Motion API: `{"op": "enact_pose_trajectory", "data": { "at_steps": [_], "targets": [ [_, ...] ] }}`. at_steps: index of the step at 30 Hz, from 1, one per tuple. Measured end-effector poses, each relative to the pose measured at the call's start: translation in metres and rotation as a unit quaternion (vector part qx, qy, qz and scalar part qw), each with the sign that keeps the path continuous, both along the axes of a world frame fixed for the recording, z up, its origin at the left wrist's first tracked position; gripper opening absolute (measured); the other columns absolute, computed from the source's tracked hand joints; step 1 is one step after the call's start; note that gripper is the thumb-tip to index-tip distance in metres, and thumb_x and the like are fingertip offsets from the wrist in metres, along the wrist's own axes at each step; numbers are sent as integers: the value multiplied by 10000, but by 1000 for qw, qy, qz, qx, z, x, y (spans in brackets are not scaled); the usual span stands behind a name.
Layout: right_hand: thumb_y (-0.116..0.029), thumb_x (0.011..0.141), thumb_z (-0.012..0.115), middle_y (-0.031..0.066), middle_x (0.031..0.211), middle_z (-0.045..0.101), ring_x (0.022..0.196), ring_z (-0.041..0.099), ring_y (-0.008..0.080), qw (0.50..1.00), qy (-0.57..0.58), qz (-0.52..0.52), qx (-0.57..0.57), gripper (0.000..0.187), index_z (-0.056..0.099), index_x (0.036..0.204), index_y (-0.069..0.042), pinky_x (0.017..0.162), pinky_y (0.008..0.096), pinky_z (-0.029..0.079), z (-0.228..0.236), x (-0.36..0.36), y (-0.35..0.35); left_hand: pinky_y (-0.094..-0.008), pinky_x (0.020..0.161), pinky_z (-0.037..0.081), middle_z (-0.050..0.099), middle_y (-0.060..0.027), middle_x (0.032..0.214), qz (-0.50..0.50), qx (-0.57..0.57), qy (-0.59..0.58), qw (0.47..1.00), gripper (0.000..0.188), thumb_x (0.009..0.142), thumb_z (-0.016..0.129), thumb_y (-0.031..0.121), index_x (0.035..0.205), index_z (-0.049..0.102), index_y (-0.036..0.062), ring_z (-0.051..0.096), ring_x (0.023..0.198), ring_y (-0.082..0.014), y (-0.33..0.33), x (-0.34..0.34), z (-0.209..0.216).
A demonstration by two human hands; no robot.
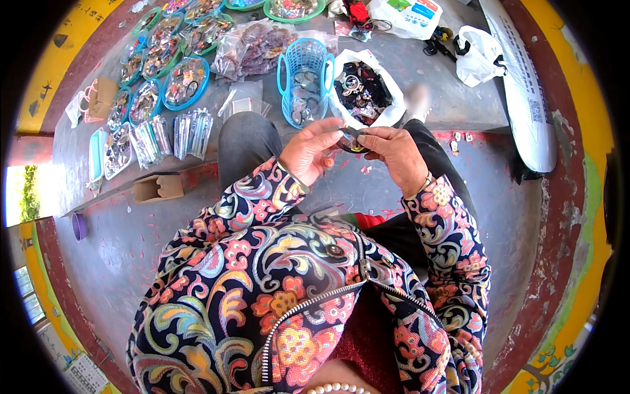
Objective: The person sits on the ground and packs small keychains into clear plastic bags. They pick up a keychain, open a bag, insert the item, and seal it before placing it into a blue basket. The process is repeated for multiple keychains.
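Observation:
Between my two hands is a small dark band (353,142), ring-shaped, with a bit of yellow on it; its exact kind is hard to make out. My left hand (305,154) pinches its left side between thumb and fingers. On the other side, my right hand (399,157) grips it with the thumb on top. Just beyond the hands stands an open white plastic bag (397,84), full of dark bands and small trinkets. Left of it, a tall blue plastic basket (284,73) with handles holds a few similar dark rings.
Round trays of trinkets, such as a blue one (167,103), crowd the far left. Packed clear bags (252,49) lie behind the basket, with pen-like packets (192,133) nearer. A cardboard box (158,188) and purple cup (79,226) stand left. A long silvery package (528,98) lies right.

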State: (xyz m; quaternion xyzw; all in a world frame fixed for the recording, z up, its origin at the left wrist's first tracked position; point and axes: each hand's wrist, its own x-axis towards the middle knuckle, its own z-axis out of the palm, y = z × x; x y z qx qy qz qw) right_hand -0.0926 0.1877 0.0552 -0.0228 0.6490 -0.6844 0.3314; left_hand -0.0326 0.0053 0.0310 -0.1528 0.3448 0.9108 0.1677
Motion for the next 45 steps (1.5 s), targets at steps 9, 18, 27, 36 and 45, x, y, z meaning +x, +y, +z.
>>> {"op": "enact_pose_trajectory", "data": {
  "at_steps": [9, 18, 27, 36, 45],
  "targets": [
    [-90, 787, 620, 8, 846, 574, 753, 533, 85, 997, 48, 54, 12, 256, 549, 1019, -6, 652, 206, 418, 1, 3, -5, -190, 505, 466, 604, -20, 862, -1, 10, -12, 1000, 172, 831, 572, 106, 997, 592, 69, 585, 719, -89, 6, 0, 1],
    [-109, 803, 602, 3, 870, 581, 753, 510, 62, 999, 27, 40, -5, 265, 558, 1045, -11, 669, 209, 410, 1, 5, -8, -230, 618, 517, 595, -50, 929, -6, 35, -7, 999, 272, 834, 562, 89, 1101, 516, 74, 608, 766, -146, 11, 1, -13],
    [-193, 800, 600, 63, 664, 599, 586, 558, 117, 953, 252, 44, 161, 256, 592, 907, 39, 541, 248, 452, -26, 2, -5, -226, 605, 493, 566, -90, 1061, -86, 32, -12, 996, 310, 872, 505, 119, 1177, 453, 100, 578, 977, -273, 12, 1, -11],
    [-179, 816, 597, 16, 675, 578, 555, 529, 71, 989, 7, 74, 129, 173, 586, 851, -10, 474, 187, 381, -1, -3, 0, -223, 635, 511, 574, -105, 1024, -22, -3, 14, 1000, 350, 854, 514, 86, 1195, 439, 64, 616, 865, -226, 5, 0, -12],
    [-21, 736, 620, 47, 732, 591, 611, 543, 110, 1000, 4, 15, 7, 144, 576, 866, 22, 531, 223, 418, -7, -2, 1, -242, 671, 500, 550, -111, 1094, -52, -32, 34, 998, 468, 809, 540, 2, 1246, 380, 50, 600, 921, -267, 4, 0, -9]
  ]
}}
